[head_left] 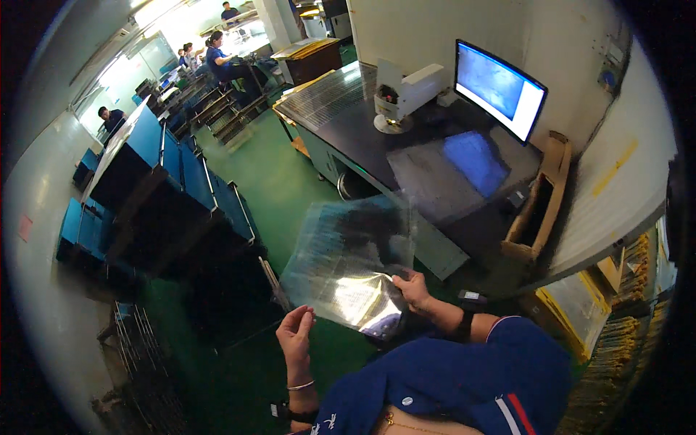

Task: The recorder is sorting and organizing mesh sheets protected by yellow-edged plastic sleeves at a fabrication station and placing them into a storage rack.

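A large, see-through plastic film sheet (348,264) with a faint dark pattern hangs in front of me, tilted, with bright glare on its near part. My right hand (413,290) is closed on its right edge, thumb on top. At the sheet's near left corner, my left hand (296,333) has thumb and forefinger pinched together on the edge. The floor and the side of the desk show through the film.
Right of the sheet stands a dark-topped desk (348,109) with a monitor (500,87), a white device (413,90) and a cardboard tray (540,196). Blue cabinets (181,167) line the left. Yellow-edged frames (580,312) stand at the right. Several people work far off.
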`<move>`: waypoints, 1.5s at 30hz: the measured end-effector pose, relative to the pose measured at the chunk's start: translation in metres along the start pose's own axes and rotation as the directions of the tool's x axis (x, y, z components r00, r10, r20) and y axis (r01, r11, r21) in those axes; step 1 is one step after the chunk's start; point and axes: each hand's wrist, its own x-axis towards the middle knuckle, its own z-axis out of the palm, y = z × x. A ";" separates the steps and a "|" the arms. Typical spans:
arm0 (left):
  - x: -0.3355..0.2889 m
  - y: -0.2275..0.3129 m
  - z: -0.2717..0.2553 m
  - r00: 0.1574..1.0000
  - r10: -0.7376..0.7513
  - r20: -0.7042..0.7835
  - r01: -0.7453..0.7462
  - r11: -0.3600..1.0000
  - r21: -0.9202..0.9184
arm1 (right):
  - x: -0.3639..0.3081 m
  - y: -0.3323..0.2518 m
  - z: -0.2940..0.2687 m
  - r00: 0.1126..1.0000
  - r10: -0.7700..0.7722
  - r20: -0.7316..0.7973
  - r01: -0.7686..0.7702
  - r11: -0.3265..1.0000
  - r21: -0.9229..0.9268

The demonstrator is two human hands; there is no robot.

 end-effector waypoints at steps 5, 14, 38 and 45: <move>0.131 -0.007 -0.005 0.996 -0.014 0.093 0.015 1.000 -0.012 | 0.106 -0.040 0.081 0.999 -0.041 0.005 0.041 0.994 0.099; 0.381 0.058 -0.028 0.999 0.022 0.031 -0.028 0.982 0.185 | 0.367 -0.053 0.220 0.999 0.015 -0.044 -0.008 0.989 0.148; 1.100 0.095 0.060 0.795 -0.130 0.593 0.070 0.990 0.123 | 0.752 -0.201 0.360 0.507 -0.140 -0.850 0.579 0.786 0.216; 1.210 0.084 0.087 0.758 -0.299 0.580 0.185 0.951 0.249 | 0.844 -0.183 0.375 0.410 -0.033 -0.911 0.654 0.707 0.268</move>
